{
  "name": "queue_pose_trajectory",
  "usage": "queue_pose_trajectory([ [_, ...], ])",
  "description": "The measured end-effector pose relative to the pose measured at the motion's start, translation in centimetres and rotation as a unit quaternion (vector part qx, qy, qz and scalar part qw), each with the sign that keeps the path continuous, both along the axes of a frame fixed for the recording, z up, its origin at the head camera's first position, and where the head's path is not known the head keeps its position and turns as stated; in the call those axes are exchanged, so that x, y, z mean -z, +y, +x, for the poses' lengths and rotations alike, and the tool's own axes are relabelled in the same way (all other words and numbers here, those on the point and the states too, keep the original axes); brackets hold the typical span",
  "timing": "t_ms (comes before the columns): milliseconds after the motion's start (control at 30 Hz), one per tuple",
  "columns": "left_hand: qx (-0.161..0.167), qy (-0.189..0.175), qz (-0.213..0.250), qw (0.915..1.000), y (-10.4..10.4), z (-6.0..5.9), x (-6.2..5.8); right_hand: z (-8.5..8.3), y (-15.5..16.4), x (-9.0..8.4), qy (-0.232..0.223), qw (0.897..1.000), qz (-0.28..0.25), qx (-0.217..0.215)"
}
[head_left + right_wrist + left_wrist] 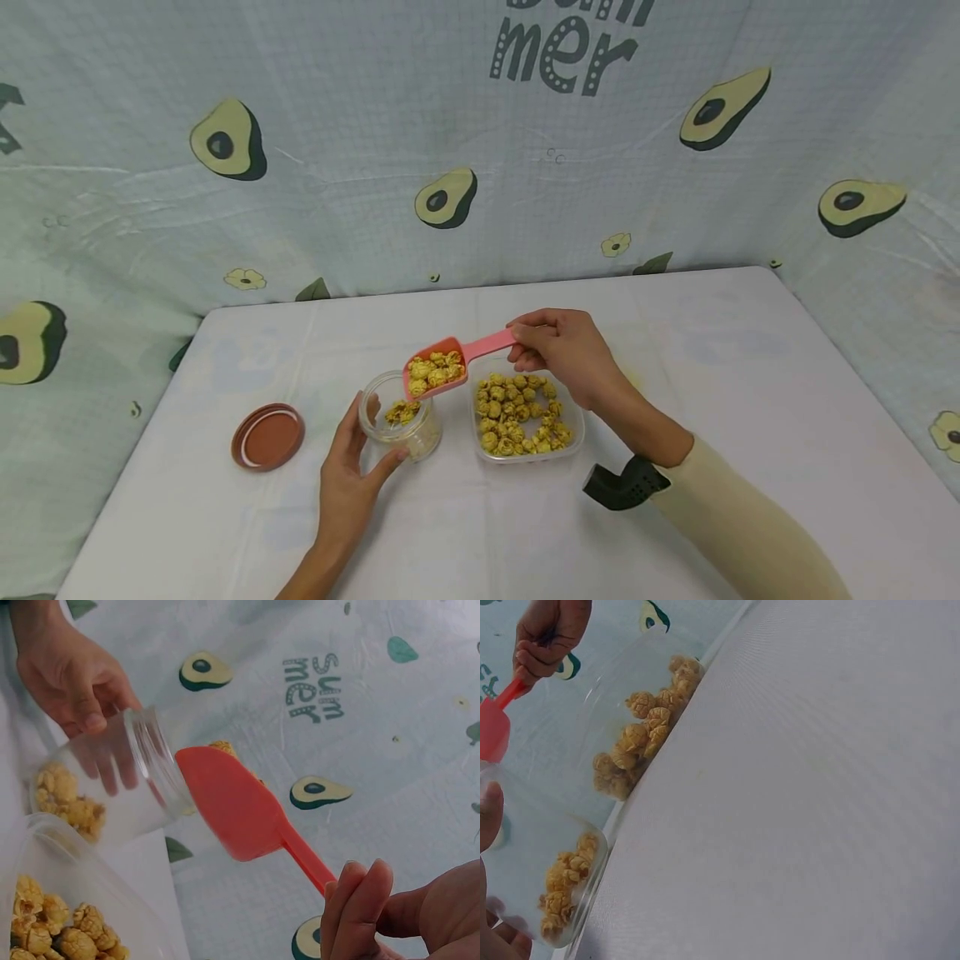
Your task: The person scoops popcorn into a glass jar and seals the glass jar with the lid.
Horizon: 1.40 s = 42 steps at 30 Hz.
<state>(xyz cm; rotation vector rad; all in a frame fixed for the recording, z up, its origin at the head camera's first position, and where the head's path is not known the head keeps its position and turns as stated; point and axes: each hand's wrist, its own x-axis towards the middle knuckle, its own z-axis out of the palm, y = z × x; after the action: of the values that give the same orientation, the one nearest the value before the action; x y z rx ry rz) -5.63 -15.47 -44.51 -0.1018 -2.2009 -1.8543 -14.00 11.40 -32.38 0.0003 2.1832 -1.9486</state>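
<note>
The bench (712,400) is covered with a white cloth, and behind it hangs a curtain printed with avocados (225,142). On the bench, near the middle, stands a clear square container (525,457) with many yellow popcorn pieces (517,417) inside. Just beside it, to the left, stands a small glass jar (401,429), which has only a few pieces at the bottom. The brown lid (267,436) of the jar lies apart, further to the left, so the jar is open.

The left hand (347,483) holds the jar from the near side, with the thumb and fingers curled around its wall to keep it steady. The right hand (562,350) pinches the handle of a pink scoop (450,367) between the thumb and fingers. The scoop is full of popcorn, and its front end hangs just over the mouth of the jar.

I judge that the step in hand is the moving of popcorn from the container to the jar, at the point of pouring. The next move calls for tipping the scoop slowly, with its front end kept over the narrow mouth, because the pieces are light and may roll over the rim onto the bench.
</note>
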Motion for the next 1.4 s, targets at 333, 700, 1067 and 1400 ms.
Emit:
queue_pose_trajectory([
  [333, 0.007, 0.007, -0.005, 0.9999, -0.2, -0.1, 0.2, -0.3, -0.7, -0.2, 0.019, 1.000, 0.013, -0.006],
  [700, 0.003, 0.003, -0.007, 1.0000, -0.2, -0.1, 0.0, -0.5, -1.2, -1.1, 0.040, 0.999, 0.025, -0.006],
  [1067, 0.004, 0.004, -0.011, 0.9999, -0.2, -0.2, -0.2, -0.6, -1.5, -1.8, 0.041, 0.998, 0.038, -0.005],
  [1400, 0.007, 0.011, -0.010, 0.9999, -0.2, -0.2, -0.3, -0.6, -1.8, -2.5, 0.059, 0.997, 0.048, -0.014],
])
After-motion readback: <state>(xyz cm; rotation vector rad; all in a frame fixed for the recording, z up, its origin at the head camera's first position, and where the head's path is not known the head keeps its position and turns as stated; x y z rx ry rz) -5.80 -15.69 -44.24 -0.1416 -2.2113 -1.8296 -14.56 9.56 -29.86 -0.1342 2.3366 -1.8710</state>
